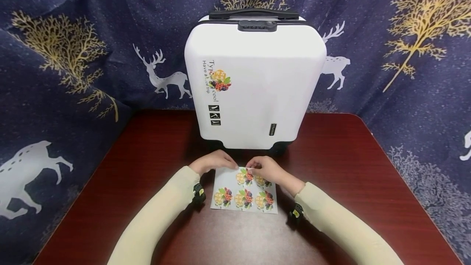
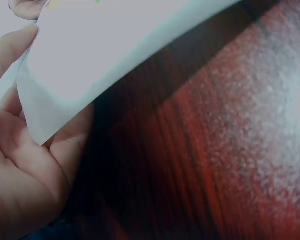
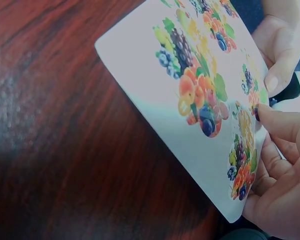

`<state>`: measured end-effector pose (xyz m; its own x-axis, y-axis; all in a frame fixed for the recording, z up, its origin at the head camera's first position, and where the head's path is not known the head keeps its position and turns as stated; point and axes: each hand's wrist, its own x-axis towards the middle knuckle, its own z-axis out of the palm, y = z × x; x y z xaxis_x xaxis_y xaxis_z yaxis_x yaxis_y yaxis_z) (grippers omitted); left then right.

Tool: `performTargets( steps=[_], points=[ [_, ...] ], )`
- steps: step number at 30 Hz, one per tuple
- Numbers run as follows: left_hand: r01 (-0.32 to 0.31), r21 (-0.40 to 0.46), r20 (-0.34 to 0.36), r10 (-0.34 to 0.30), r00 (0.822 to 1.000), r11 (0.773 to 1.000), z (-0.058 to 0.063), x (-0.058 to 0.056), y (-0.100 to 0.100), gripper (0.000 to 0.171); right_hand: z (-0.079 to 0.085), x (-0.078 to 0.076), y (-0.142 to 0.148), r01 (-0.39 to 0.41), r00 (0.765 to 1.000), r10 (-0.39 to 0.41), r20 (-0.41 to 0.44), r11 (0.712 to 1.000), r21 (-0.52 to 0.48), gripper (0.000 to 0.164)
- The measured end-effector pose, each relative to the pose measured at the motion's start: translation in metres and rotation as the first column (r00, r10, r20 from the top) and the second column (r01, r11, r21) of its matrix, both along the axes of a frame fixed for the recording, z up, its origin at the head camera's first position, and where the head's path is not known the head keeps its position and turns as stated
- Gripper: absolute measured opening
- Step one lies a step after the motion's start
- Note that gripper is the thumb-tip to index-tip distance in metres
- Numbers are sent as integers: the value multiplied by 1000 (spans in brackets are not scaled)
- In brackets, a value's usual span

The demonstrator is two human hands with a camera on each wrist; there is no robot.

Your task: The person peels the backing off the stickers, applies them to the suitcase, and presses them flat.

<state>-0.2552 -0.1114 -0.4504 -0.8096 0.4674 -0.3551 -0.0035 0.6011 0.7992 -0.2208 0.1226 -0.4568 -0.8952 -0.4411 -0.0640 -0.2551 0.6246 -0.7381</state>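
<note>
A white sticker sheet (image 1: 223, 180) printed with several fruit-cluster stickers is held up in front of a suitcase; its upper left spot is blank. My left hand (image 1: 215, 161) pinches the sheet's top edge, thumb in front and other fingers behind, as the left wrist view also shows. Close beside it, my right hand (image 1: 270, 170) grips the same edge further right, its thumb (image 3: 285, 123) over the printed side near a sticker (image 3: 242, 155). The white suitcase (image 1: 254, 89) stands upright behind both hands, with a matching fruit sticker (image 1: 220, 81) over the lettering on its left side.
The dark red wooden table (image 1: 154, 142) lies under the sheet and suitcase. A black handle (image 1: 254, 13) and combination lock (image 1: 257, 25) sit at the suitcase's top. A navy cloth (image 1: 154, 23) with deer and trees hangs behind and at both sides.
</note>
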Motion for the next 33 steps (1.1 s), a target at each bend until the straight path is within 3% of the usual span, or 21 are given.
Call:
performTargets(
  steps=[13,20,33],
  points=[
    [-15,-2,45,15,999,1000,-2,-4,-1,27,3,-2,2,-59,997,59,40,998,-4,19],
    [-17,55,120,10,993,998,-4,-4,1,28,0,-3,-1,-145,989,147,29,987,-70,25],
    [17,110,239,-43,970,994,-11,-11,-3,30,-1,-4,-9,-153,988,154,4,983,-97,17]
  ],
)
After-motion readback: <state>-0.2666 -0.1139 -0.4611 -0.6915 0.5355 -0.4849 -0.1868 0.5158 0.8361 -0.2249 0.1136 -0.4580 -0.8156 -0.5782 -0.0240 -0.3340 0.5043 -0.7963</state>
